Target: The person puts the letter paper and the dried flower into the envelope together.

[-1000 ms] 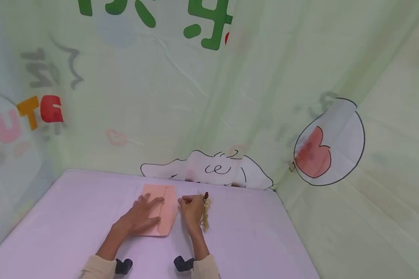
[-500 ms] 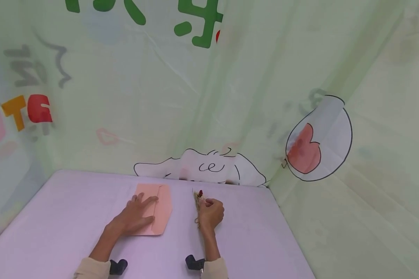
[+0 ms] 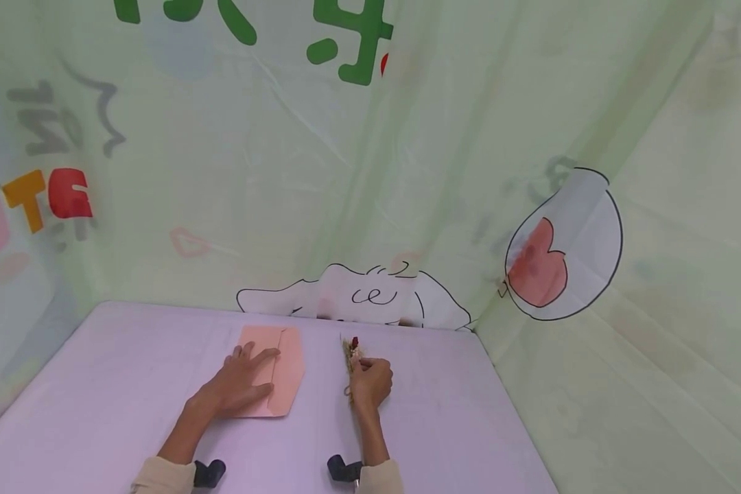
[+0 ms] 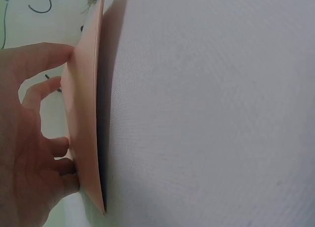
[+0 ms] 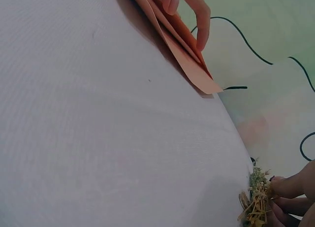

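A pink paper envelope (image 3: 291,370) lies on the table with its flap unfolded toward the right. My left hand (image 3: 239,385) rests on its left part, fingers and thumb spread. In the left wrist view, the fingertips press the envelope's upper face and its near edge stands slightly off the cloth. Right of the envelope is a small bunch of dried flowers (image 3: 348,351) with a dark red bloom and a twine tie. My right hand (image 3: 372,385) pinches this bunch from its right side, hiding part of the stems. The right wrist view shows the fingertips against the dried flowers (image 5: 258,200).
A pale lilac cloth covers the table (image 3: 444,412). Behind and to the right hang light green curtains (image 3: 444,171) with printed drawings, meeting the table's back edge. A black wrist mount (image 3: 344,468) sits at the right sleeve.
My right hand has moved right from beside the envelope's flap to the dried flowers, and its fingers have closed on them. The left hand stays on the envelope. The head view has shifted slightly.
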Available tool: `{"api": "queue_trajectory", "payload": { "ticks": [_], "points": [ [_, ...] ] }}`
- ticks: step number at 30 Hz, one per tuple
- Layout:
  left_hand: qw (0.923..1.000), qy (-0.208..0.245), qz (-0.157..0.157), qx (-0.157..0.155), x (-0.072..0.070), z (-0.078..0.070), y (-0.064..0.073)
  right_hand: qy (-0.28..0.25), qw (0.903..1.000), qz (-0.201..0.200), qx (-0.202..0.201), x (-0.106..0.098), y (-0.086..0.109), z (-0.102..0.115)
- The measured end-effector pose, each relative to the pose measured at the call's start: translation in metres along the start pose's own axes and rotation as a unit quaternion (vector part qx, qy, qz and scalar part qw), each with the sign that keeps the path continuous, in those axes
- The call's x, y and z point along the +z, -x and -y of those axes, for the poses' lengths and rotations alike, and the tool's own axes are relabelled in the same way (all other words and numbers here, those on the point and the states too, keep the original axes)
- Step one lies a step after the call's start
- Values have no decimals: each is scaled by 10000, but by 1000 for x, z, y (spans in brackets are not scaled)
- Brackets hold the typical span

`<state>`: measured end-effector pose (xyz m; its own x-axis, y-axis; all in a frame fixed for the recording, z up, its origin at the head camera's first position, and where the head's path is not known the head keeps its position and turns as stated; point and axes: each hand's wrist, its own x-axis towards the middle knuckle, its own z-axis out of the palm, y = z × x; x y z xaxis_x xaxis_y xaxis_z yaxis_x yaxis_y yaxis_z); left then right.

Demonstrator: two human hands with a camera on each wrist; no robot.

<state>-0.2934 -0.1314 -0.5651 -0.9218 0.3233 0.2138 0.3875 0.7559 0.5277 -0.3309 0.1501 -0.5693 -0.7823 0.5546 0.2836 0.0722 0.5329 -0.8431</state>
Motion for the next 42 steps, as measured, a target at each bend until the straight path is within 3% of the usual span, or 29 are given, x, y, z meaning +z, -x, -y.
{"api": "queue_trajectory", "payload": {
  "ticks": [8,19,30,42],
  "points": [
    [10000,70,-24,11,1,2,0,97,9999,21,-37,1,0,0],
    [9999,128,41,-84,4,1,1,172,9996,-75,207,4,-1,-6],
    [9999,84,2,-79,1,1,2,-221,9996,-159,112,8,-1,-3],
    [10000,1,-80,-35,-1,0,0,-739,9971,112,-155,17,4,17]
  ]
}}
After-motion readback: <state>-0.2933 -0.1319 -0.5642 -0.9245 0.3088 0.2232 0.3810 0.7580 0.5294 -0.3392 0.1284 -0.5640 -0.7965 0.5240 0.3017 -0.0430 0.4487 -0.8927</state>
